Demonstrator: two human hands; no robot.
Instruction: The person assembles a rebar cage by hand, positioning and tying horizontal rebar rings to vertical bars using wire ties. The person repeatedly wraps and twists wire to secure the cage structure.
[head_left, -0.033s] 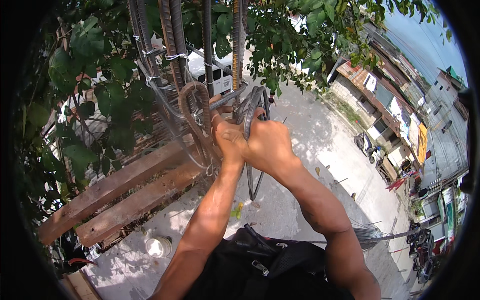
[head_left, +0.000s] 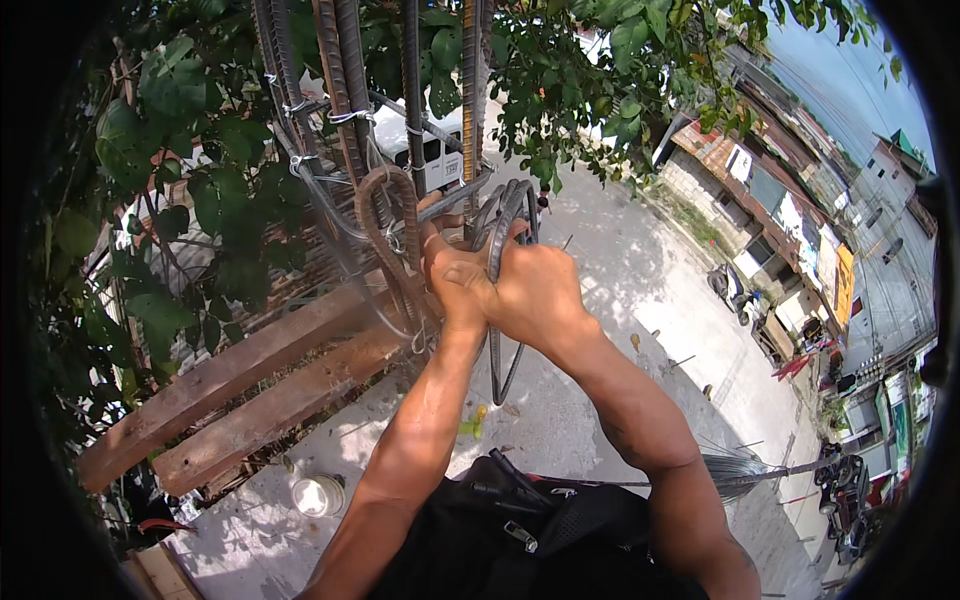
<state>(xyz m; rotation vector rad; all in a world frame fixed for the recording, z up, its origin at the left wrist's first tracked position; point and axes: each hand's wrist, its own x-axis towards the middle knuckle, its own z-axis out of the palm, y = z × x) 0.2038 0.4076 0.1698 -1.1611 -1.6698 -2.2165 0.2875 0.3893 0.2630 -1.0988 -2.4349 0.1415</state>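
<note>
Pale concrete ground (head_left: 560, 425), dappled with leaf shade and brighter toward the right. A white bucket (head_left: 299, 499) stands on it at lower left; a yellow-green scrap (head_left: 472, 422) lies nearer the middle. A motorcycle (head_left: 730, 290) stands at its far right edge.

Left grip (head_left: 452, 278) and right grip (head_left: 538, 290) together by upright bars (head_left: 411, 90).
Rings (head_left: 499, 243) sit in the right grip, just right of the bars. Behind the bars stands a vehicle (head_left: 438, 175); leaves (head_left: 190, 220) spread to their left. Two beams (head_left: 240, 375) lie left of the arms (head_left: 420, 420), with a bucket (head_left: 317, 495) on the ground (head_left: 348, 440) nearer the body. On the right, across the road (head_left: 620, 250), stands a row of houses (head_left: 725, 170).
</note>
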